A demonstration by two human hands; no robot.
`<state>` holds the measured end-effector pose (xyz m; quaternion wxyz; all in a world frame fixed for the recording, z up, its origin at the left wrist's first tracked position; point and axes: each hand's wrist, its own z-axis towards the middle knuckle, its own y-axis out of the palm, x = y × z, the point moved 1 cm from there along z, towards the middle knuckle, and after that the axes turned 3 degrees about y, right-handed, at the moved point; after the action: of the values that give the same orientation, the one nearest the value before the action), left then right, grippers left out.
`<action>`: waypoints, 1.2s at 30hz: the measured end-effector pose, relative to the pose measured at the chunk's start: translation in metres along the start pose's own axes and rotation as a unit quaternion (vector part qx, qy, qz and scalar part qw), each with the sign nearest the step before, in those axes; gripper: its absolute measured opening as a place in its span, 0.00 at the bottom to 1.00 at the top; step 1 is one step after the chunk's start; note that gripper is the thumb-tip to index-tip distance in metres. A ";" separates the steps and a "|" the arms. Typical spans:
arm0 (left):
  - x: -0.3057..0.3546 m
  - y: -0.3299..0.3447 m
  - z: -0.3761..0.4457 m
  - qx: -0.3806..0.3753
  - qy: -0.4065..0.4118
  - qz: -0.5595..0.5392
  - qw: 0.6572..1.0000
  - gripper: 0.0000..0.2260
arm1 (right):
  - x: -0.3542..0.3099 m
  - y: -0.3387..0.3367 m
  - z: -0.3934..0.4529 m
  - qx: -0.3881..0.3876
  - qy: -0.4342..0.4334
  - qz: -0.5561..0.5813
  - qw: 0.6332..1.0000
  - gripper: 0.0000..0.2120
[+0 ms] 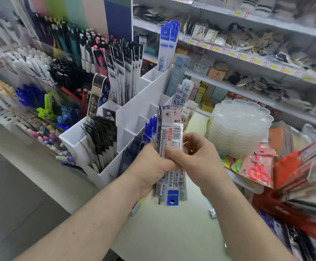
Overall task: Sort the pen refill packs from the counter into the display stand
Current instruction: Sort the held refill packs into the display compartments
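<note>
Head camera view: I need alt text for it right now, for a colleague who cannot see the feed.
Both bare hands hold a fanned bundle of slim clear plastic pen refill packs above a pale counter, the left hand gripping from the side, the right hand pinching the front pack. Just behind stands a white compartmented display stand, partly filled with black and blue refill packs.

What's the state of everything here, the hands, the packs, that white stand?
Left hand: grips the bundle from below.
Right hand: pinches the front pack.
Refill packs: held upright, fanned.
Display stand: some compartments filled, some empty.
Plastic trays: stacked on the counter.
</note>
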<state>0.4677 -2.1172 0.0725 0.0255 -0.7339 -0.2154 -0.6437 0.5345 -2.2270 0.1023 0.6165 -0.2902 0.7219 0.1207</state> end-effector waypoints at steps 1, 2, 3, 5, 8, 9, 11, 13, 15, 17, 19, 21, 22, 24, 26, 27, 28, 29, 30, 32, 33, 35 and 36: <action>-0.002 0.001 -0.002 -0.007 -0.001 -0.004 1.000 0.24 | 0.001 -0.002 -0.003 0.005 -0.001 -0.001 1.000 0.09; -0.004 0.002 -0.004 -0.017 -0.005 -0.013 1.000 0.26 | 0.001 -0.004 -0.005 0.007 -0.003 0.007 1.000 0.09; -0.005 0.001 -0.006 -0.030 -0.010 -0.026 0.999 0.26 | 0.001 -0.007 -0.006 0.004 -0.003 0.018 1.000 0.08; -0.006 -0.002 -0.008 -0.056 -0.023 -0.049 0.997 0.27 | 0.002 -0.011 -0.010 -0.006 0.005 0.050 0.999 0.07; -0.007 -0.003 -0.011 -0.061 -0.046 -0.065 0.995 0.28 | 0.005 -0.014 -0.017 -0.002 0.008 0.081 0.997 0.07; -0.008 -0.002 -0.012 -0.055 -0.051 -0.060 0.995 0.28 | 0.006 -0.014 -0.018 0.005 0.001 0.078 0.997 0.07; -0.008 -0.001 -0.013 -0.041 -0.057 -0.053 0.996 0.28 | 0.008 -0.014 -0.021 0.032 -0.015 0.064 0.997 0.07; -0.009 -0.001 -0.013 -0.023 -0.060 -0.049 0.997 0.24 | 0.012 -0.015 -0.021 0.085 -0.037 0.045 0.995 0.07; -0.010 -0.002 -0.014 -0.002 -0.063 -0.039 0.997 0.19 | 0.015 -0.015 -0.021 0.130 -0.061 0.022 0.989 0.07; -0.010 -0.002 -0.015 0.007 -0.065 -0.026 0.998 0.18 | 0.016 -0.014 -0.023 0.149 -0.085 0.013 0.985 0.07; -0.010 0.000 -0.016 0.009 -0.059 -0.013 0.998 0.20 | 0.017 -0.014 -0.026 0.156 -0.108 -0.002 0.982 0.05; -0.008 0.004 -0.016 0.009 -0.045 0.002 0.999 0.21 | 0.016 -0.014 -0.028 0.136 -0.099 -0.031 0.985 0.04; -0.007 0.006 -0.017 0.009 -0.038 0.009 0.999 0.22 | 0.017 -0.014 -0.028 0.120 -0.086 -0.039 0.988 0.06; -0.006 0.009 -0.018 0.008 -0.034 0.017 0.999 0.21 | 0.016 -0.016 -0.029 0.100 -0.062 -0.003 0.993 0.06; -0.007 0.009 -0.019 0.009 -0.043 0.013 0.999 0.21 | 0.014 -0.021 -0.031 0.099 -0.041 0.063 0.992 0.04; -0.007 0.008 -0.020 0.011 -0.047 0.010 0.999 0.21 | 0.013 -0.024 -0.031 0.102 -0.030 0.095 0.990 0.04; -0.007 0.008 -0.020 0.017 -0.050 0.009 0.999 0.23 | 0.013 -0.028 -0.032 0.108 -0.021 0.123 0.986 0.04; -0.008 0.007 -0.021 0.026 -0.051 0.011 0.998 0.24 | 0.013 -0.032 -0.031 0.117 -0.018 0.141 0.983 0.04; -0.007 0.006 -0.022 0.038 -0.048 0.017 0.998 0.24 | 0.014 -0.036 -0.031 0.128 -0.019 0.152 0.980 0.04; -0.004 0.005 -0.024 0.069 -0.031 0.040 0.996 0.20 | 0.015 -0.043 -0.029 0.149 -0.033 0.148 0.977 0.05; -0.002 0.003 -0.025 0.086 -0.021 0.049 0.995 0.18 | 0.017 -0.045 -0.026 0.153 -0.047 0.127 0.979 0.05; 0.004 0.000 -0.029 0.114 0.000 0.055 0.992 0.16 | 0.021 -0.045 -0.021 0.147 -0.091 0.066 0.983 0.10; 0.008 -0.002 -0.032 0.125 0.008 0.057 0.991 0.16 | 0.022 -0.043 -0.019 0.139 -0.110 0.031 0.984 0.14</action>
<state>0.4383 -2.1234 0.0848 0.1553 -0.7306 -0.2518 -0.6154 0.5415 -2.2775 0.0927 0.7224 -0.1638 0.6681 0.0698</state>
